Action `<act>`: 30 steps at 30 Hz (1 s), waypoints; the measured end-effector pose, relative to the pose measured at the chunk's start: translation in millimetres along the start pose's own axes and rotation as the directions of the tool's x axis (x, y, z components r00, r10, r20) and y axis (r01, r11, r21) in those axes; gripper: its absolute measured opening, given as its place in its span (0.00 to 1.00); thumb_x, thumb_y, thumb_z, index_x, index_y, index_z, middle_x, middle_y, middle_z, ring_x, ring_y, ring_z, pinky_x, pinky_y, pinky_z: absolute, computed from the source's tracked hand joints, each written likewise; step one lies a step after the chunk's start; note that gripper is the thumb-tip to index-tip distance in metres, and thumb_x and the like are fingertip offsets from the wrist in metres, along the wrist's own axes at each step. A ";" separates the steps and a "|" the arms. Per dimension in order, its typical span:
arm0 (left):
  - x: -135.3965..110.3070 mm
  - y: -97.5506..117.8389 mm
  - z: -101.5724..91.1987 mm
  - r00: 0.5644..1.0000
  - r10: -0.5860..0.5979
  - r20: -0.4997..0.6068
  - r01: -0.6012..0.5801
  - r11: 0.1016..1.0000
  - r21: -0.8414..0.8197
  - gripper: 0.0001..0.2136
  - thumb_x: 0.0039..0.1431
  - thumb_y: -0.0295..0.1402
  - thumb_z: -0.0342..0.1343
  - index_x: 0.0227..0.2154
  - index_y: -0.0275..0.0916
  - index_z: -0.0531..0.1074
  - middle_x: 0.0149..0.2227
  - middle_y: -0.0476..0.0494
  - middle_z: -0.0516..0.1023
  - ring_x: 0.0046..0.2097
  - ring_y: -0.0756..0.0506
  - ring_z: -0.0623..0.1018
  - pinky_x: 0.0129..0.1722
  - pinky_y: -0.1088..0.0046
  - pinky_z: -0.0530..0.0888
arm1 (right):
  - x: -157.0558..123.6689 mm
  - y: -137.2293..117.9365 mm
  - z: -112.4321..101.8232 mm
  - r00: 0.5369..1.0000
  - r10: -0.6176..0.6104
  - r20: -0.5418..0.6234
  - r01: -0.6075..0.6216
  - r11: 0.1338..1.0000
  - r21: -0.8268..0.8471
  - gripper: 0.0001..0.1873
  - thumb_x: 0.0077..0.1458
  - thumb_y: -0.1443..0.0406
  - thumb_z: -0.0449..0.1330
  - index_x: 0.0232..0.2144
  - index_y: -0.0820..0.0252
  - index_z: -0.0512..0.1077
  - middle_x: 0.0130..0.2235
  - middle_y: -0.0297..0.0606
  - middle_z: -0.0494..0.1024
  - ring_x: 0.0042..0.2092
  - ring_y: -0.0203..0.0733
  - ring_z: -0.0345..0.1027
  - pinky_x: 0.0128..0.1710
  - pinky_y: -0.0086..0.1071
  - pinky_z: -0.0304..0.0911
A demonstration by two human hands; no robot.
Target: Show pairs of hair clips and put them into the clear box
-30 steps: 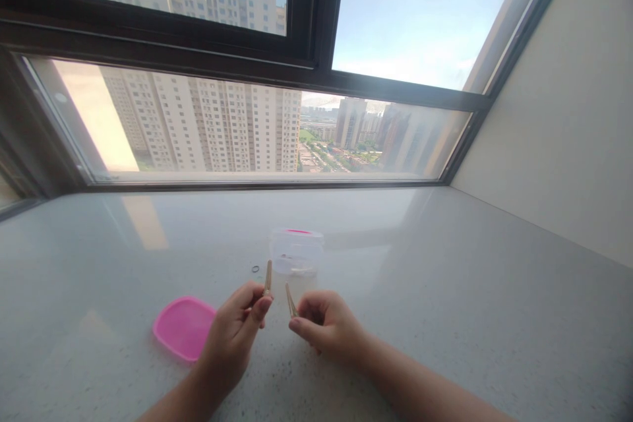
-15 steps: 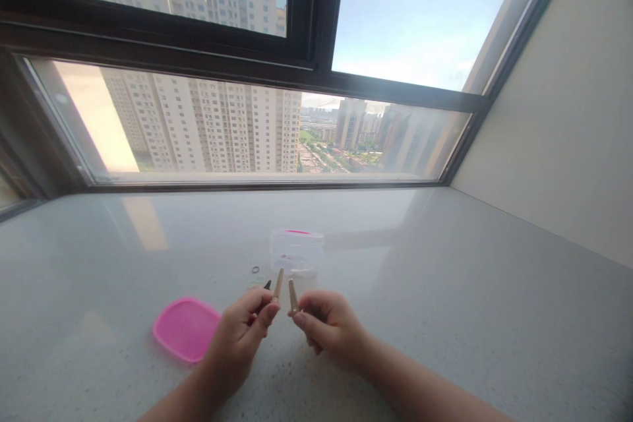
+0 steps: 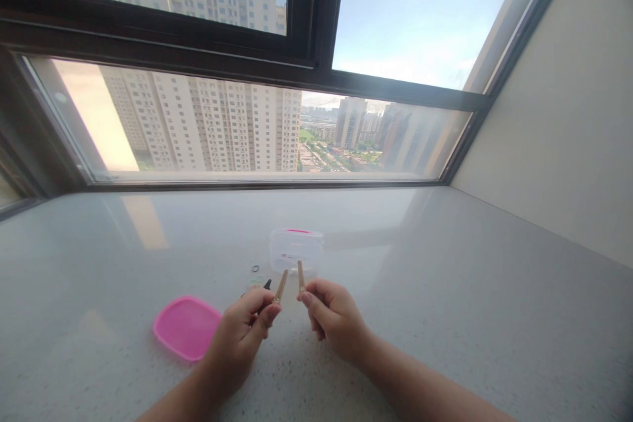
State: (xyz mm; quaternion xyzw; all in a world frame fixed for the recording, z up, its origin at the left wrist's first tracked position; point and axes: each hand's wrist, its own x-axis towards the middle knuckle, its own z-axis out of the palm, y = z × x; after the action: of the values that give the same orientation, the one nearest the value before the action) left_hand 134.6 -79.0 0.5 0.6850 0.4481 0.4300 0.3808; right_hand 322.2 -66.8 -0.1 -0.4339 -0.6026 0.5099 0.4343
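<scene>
My left hand (image 3: 242, 336) is closed in a pinch on a small wooden stick (image 3: 281, 287) that points up and away. My right hand (image 3: 332, 318) pinches a second wooden stick (image 3: 301, 277) the same way. The two stick tips stand close together, a little apart, just in front of a small clear plastic container (image 3: 297, 249). Both hands hover low over the pale speckled countertop (image 3: 445, 290).
A pink lid (image 3: 186, 328) lies flat to the left of my left hand. A small dark ring (image 3: 255, 269) and another tiny dark piece (image 3: 268, 283) rest on the counter near the container. A large window runs along the back; a wall rises at right.
Both hands have shifted slightly right and forward, and the two sticks have come closer together in front of the container.
</scene>
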 end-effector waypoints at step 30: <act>2.0 -6.5 -0.2 0.995 -0.083 -0.048 0.085 0.996 0.040 0.15 0.62 0.46 0.46 0.27 0.41 0.66 0.17 0.56 0.63 0.20 0.50 0.65 0.21 0.76 0.62 | 0.5 -1.1 -2.4 0.997 -0.076 0.034 0.079 0.991 -0.106 0.10 0.60 0.61 0.52 0.28 0.60 0.65 0.15 0.22 0.57 0.15 0.29 0.50 0.15 0.23 0.47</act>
State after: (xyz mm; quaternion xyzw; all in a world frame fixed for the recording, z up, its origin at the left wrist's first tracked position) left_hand 133.0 -75.1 -4.8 0.6632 0.4941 0.4198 0.3739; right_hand 324.3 -65.8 1.3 -0.4253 -0.6518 0.4659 0.4208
